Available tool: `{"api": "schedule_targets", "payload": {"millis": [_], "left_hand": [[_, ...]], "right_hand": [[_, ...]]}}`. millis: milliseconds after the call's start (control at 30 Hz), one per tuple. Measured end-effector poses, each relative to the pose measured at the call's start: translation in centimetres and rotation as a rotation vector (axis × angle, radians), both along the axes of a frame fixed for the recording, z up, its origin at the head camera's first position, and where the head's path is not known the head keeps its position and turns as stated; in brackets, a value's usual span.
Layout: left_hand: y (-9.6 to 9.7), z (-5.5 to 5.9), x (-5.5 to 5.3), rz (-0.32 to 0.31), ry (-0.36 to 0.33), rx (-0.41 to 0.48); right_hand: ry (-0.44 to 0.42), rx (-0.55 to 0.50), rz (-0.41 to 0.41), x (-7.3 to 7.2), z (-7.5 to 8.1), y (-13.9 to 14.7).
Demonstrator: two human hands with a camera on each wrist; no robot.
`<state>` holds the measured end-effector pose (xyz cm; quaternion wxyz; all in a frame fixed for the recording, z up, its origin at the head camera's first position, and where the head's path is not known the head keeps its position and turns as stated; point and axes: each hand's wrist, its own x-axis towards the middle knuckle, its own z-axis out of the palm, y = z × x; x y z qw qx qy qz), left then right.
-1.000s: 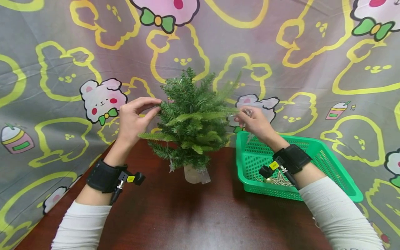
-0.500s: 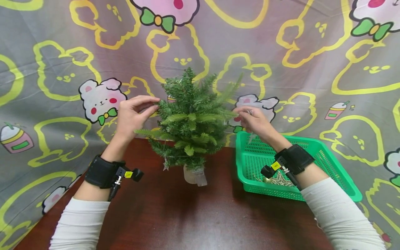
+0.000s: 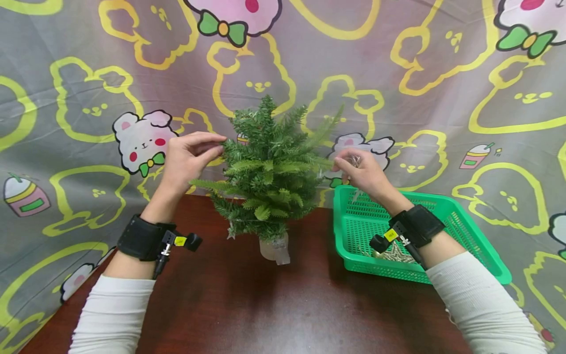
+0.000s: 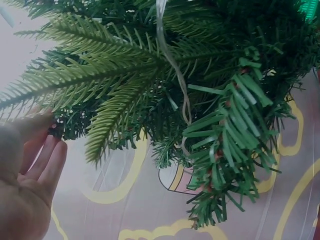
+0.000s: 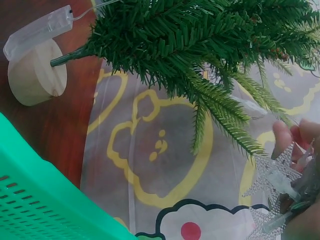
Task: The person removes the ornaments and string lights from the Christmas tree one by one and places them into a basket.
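Note:
A small artificial Christmas tree [image 3: 269, 172] stands on a round wooden base [image 5: 37, 75]. At its left side my left hand [image 3: 187, 157] pinches the tip of a dark green branch [image 4: 62, 122] between thumb and fingers. My right hand [image 3: 360, 169], at the right side, holds a bunched string of lights with clear plastic stars [image 5: 277, 175]. Its fingertips are close to a branch end. A thin light wire [image 4: 180, 80] runs among the needles, and one star [image 3: 231, 231] hangs at the lower left. A clear battery box [image 5: 40, 32] lies against the base.
A green plastic basket [image 3: 340, 236] stands on the dark red table [image 3: 283, 314] to the right, beneath my right forearm. Inside are a glittery star [image 3: 396, 253] and a gold ball [image 3: 378, 254]. A patterned curtain [image 3: 283, 59] hangs close behind the tree.
The tree's lower part and hanging star have shifted a little to the left. My left hand has drifted slightly left and up, still at the branch. My right hand has barely moved.

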<state>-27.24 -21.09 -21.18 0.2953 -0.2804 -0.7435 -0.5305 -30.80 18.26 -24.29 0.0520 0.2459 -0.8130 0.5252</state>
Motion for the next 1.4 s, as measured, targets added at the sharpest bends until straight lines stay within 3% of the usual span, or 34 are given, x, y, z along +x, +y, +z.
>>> {"api": "schedule_targets", "payload": {"millis": [300,400,500,667,833,933,1167,1400], "left_hand": [[-0.5,0.8,1.0,-0.075,-0.068,-0.034],[-0.4,1.4,1.8,-0.100,-0.054,-0.020],[0.0,2.0,2.6,-0.097,0.022,-0.029],[1.1,2.9,4.3,-0.076,0.237,-0.125],[2.4,2.8,5.5,0.001,0.412,-0.251],[3.1,2.4,5.9,0.027,0.448,-0.283],[4.1,1.9,6.5,-0.012,0.513,-0.257],[4.4,1.8,6.6,0.003,0.568,-0.298]], "right_hand": [[-0.013,-0.007,-0.011,-0.1,-0.2,-0.4],[0.001,-0.018,-0.001,-0.1,-0.2,-0.5],[0.016,-0.018,0.009,0.0,-0.2,-0.5],[0.046,0.019,-0.012,0.0,-0.1,-0.5],[0.024,0.040,-0.075,-0.1,0.0,-0.7],[0.017,0.047,-0.094,-0.2,0.0,-0.8],[0.044,0.090,-0.084,0.0,0.0,-0.8],[0.083,0.127,-0.072,0.0,0.2,-0.8]]}}
